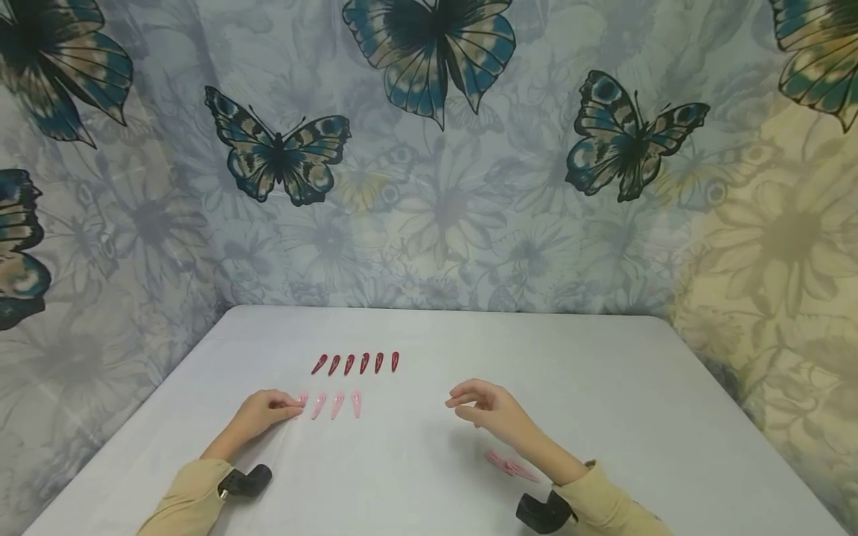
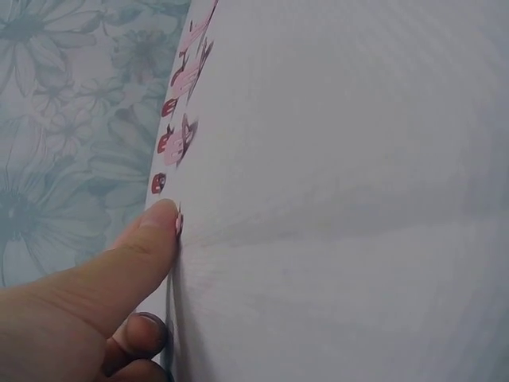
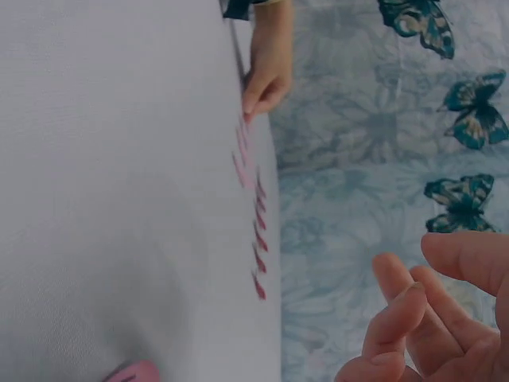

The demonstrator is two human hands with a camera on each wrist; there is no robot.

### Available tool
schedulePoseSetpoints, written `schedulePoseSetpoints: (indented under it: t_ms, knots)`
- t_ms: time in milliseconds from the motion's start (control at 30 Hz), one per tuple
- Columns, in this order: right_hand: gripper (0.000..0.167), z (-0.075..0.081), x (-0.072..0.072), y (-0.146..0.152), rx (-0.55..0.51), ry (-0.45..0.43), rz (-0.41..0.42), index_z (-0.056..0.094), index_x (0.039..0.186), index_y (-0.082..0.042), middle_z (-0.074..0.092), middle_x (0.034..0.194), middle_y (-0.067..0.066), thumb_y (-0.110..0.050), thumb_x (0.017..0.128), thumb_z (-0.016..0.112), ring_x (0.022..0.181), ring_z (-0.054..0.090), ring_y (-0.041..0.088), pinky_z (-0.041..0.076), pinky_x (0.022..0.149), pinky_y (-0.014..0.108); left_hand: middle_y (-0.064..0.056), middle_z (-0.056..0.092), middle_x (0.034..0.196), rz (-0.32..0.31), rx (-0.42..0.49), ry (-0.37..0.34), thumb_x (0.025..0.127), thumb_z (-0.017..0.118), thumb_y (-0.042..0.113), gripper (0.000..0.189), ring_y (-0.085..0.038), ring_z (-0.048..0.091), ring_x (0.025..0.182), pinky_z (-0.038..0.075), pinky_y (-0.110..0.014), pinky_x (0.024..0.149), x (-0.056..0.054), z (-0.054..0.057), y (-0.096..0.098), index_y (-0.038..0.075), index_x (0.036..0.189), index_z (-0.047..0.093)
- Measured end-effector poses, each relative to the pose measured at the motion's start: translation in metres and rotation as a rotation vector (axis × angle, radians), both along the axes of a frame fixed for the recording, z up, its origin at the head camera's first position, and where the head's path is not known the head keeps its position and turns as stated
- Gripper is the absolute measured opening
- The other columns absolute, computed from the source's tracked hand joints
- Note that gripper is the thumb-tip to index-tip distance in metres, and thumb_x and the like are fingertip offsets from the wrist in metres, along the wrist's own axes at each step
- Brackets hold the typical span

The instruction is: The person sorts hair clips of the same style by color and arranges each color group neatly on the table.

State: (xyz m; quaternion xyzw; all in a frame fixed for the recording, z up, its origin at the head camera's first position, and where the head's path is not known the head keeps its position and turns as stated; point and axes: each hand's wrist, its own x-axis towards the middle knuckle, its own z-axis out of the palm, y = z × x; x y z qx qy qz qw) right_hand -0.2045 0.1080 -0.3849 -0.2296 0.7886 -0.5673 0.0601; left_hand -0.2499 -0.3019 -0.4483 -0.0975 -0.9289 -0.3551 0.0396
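At the left end of a row of pink snap hair clips (image 1: 337,406), my left hand (image 1: 263,413) pinches the lower end of the leftmost pink hair clip (image 1: 304,397). In the left wrist view the thumb (image 2: 147,239) covers most of that clip. My right hand (image 1: 492,411) hovers over the table to the right of the row, fingers loosely bent, with nothing between them. Below its wrist lies a small pile of pink hair clips (image 1: 511,467). The right wrist view shows the right hand's fingers (image 3: 398,318) apart from the thumb.
Behind the pink row runs a slanted row of several dark red hair clips (image 1: 364,363). Everything lies on a white-covered table (image 1: 415,476). A butterfly-patterned cloth (image 1: 456,223) hangs behind and beside the table.
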Motion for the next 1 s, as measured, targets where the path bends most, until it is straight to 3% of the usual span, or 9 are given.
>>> schedulePoseSetpoints:
  t_ms: [267,467,767,1000]
  knots:
    - [0.024,0.001,0.007,0.032,0.043,0.006,-0.007,0.056,0.106,0.0,0.063,0.099,0.011,-0.015,0.088,0.057,0.068,0.052,0.018,0.042,0.058,0.029,0.002,0.058,0.073,0.0,0.006,-0.012,0.076,0.071,0.019,0.013,-0.015,0.044,0.065,0.037,-0.031,0.059,0.0,-0.002,0.001,0.006,0.078,0.07]
    - [0.025,-0.009,0.009,0.046,0.055,0.005,0.018,0.056,0.103,0.007,0.063,0.092,0.012,-0.012,0.087,0.058,0.072,0.054,0.018,0.041,0.057,0.025,0.001,0.059,0.074,0.005,0.004,-0.005,0.076,0.071,0.019,0.013,-0.015,0.044,0.066,0.037,-0.031,0.06,0.0,-0.002,0.0,0.006,0.078,0.07]
    - [0.022,-0.026,0.008,0.051,0.095,-0.041,0.028,0.062,0.098,0.006,0.063,0.086,0.014,-0.007,0.081,0.064,0.052,0.041,0.006,0.036,0.049,0.02,0.001,0.06,0.075,0.011,0.0,-0.009,0.075,0.072,0.019,0.013,-0.014,0.047,0.067,0.038,-0.032,0.061,0.0,-0.002,0.0,0.007,0.076,0.069]
    - [0.021,-0.036,0.007,0.056,0.094,-0.051,0.056,0.063,0.098,0.004,0.062,0.087,0.012,-0.005,0.08,0.064,0.055,0.045,0.007,0.039,0.05,0.021,0.0,0.061,0.076,0.023,-0.004,-0.012,0.074,0.072,0.019,0.011,-0.014,0.047,0.068,0.038,-0.033,0.063,-0.002,-0.002,0.001,0.008,0.076,0.07]
